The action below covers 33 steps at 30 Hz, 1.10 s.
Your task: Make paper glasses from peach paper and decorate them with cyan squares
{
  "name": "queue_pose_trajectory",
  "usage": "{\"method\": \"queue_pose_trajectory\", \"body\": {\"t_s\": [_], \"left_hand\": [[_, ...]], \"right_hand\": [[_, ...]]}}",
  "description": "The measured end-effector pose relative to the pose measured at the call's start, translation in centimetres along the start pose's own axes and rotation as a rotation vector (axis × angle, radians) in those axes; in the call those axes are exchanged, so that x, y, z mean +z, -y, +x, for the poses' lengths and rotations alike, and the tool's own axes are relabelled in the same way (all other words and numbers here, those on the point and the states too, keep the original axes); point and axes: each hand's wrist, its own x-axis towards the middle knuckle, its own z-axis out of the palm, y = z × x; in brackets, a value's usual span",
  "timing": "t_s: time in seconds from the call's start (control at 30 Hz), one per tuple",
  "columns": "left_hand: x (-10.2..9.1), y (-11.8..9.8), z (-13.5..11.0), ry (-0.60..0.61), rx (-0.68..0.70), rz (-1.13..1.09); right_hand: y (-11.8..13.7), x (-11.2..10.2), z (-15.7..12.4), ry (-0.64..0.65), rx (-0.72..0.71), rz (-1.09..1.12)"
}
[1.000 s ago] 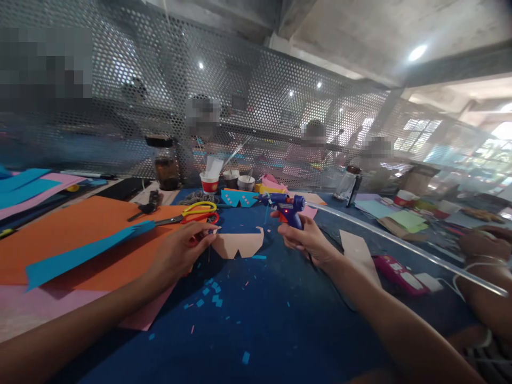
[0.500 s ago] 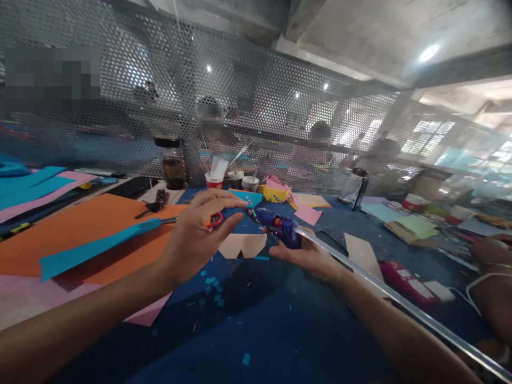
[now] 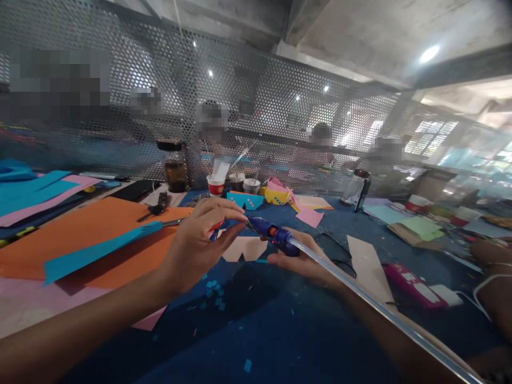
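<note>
My right hand (image 3: 306, 258) is wrapped round a blue glue gun (image 3: 272, 233), its nozzle pointing left. A long clear glue stick (image 3: 360, 296) runs out of its back end toward the lower right. At the nozzle, the thumb and fingertips of my left hand (image 3: 204, 240) come together in a pinch; whatever is between them is too small to make out. Below the gun lies a pale paper mask shape (image 3: 244, 249) with a notch. Small blue paper bits (image 3: 215, 288) are scattered on the dark blue tabletop (image 3: 248, 325). Red-handled scissors (image 3: 218, 225) show partly behind my left hand.
On the left are orange paper (image 3: 112, 224) and a blue strip (image 3: 100, 248). A blue mask (image 3: 245, 200), a yellow mask (image 3: 277, 196), paper cups (image 3: 216, 185) and a jar (image 3: 174, 165) stand by the mesh screen (image 3: 256, 117). Another person's arm (image 3: 496, 285) is at right.
My left fingertips have drawn closer together at the nozzle. The glue gun has tipped slightly lower, and the whole view has shifted a little.
</note>
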Motion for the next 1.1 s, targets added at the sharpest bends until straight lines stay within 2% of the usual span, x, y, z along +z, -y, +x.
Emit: {"method": "queue_pose_trajectory", "body": {"t_s": [0.2,0.33,0.5,0.93,1.1], "left_hand": [[0.1,0.2,-0.1,-0.001,-0.020,0.035],[0.2,0.5,-0.2,-0.018,0.061,0.047],[0.0,0.4,-0.4,0.001,0.071,0.069],[-0.1,0.8,-0.5,-0.005,0.228,0.151],[-0.1,0.8,-0.6,0.000,0.239,0.177]], "right_hand": [[0.9,0.0,-0.1,0.003,-0.010,-0.014],[1.2,0.1,-0.2,0.000,-0.003,-0.026],[1.3,0.2,-0.1,0.014,0.023,-0.002],[1.3,0.2,-0.2,0.014,-0.004,-0.045],[1.6,0.2,-0.1,0.010,0.003,-0.066]]}}
